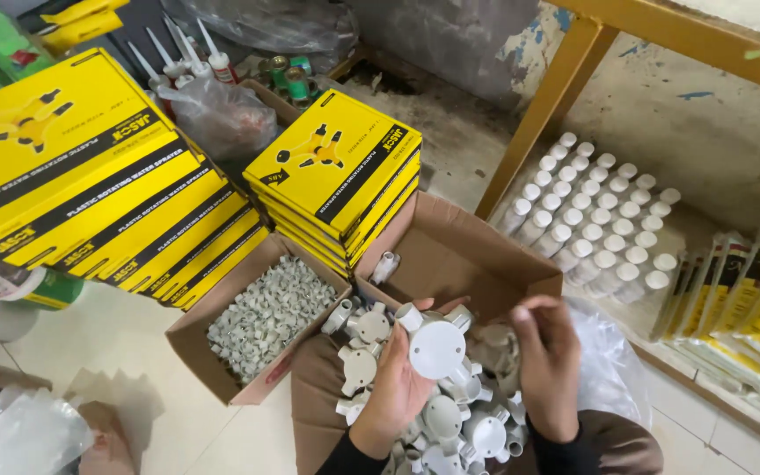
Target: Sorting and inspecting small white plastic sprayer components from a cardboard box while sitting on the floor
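My left hand (395,387) holds up a round white plastic junction box (435,347) with short pipe outlets, its flat lid facing me. My right hand (549,365) is just to the right of it, fingers curled down among the pieces; what it grips is hidden. Both hands hover over an open cardboard box (450,251) heaped with several more white junction boxes (459,422). Dark sleeves cover both wrists.
A smaller carton of small white clips (261,318) lies to the left. Stacks of flat yellow boxes (338,176) (90,176) stand behind. White-capped bottles (595,220) sit under a yellow table leg (543,110). Yellow packets (749,317) at right; sealant tubes (186,57) at the back.
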